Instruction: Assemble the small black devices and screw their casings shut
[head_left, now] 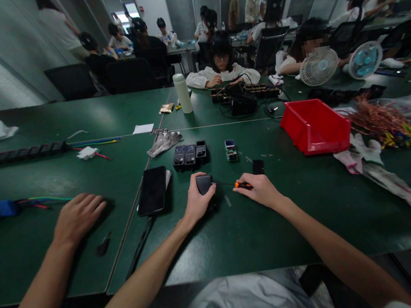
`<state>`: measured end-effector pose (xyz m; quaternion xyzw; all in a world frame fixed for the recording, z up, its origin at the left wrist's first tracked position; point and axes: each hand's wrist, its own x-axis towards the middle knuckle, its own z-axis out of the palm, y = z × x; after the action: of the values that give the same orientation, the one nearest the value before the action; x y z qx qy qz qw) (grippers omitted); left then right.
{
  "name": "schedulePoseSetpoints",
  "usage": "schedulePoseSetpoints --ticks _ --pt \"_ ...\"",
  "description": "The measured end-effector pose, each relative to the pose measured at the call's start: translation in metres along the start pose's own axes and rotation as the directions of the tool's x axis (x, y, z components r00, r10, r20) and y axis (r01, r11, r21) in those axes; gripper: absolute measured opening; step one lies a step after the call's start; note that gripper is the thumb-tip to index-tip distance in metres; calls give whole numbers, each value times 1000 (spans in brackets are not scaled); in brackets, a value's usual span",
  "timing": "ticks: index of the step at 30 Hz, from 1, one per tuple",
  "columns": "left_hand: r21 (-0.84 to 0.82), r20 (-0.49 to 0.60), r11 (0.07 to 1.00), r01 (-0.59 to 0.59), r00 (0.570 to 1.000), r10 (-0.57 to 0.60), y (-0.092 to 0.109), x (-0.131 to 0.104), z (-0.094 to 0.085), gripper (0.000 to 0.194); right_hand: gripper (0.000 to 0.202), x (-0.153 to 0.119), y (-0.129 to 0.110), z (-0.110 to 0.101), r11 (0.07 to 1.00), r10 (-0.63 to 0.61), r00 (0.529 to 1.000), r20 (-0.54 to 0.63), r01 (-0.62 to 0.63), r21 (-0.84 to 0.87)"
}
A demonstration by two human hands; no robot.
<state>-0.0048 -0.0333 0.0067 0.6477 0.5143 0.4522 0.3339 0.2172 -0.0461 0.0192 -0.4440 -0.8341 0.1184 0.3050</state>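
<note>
My left hand [196, 197] is closed around a small black plastic housing [205, 184] at the middle of the green table. My right hand [262, 189] grips the orange and black handle of a screwdriver [243, 185], its thin shaft pointing left toward the housing. Whether the tip touches it I cannot tell. Just beyond my hands stand several black device housings [190, 155] side by side, with a small module showing a circuit board [231, 151] to their right. A flat black piece [258, 166] lies behind my right hand.
Left of my hands lies a smartphone [152, 190] with a cable. A co-worker's hand [80, 217] rests farther left. A grey glove [164, 142] and a pale bottle [182, 93] stand beyond. To the right are a red bin [315, 127] and copper wires [381, 119].
</note>
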Motion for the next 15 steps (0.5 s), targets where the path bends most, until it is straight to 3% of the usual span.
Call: schedulePoseSetpoints --ticks 15 --pt "-8 -10 1000 6 1000 -7 -3 1 1 36 18 0 0 0 1000 -2 1000 4 2 13"
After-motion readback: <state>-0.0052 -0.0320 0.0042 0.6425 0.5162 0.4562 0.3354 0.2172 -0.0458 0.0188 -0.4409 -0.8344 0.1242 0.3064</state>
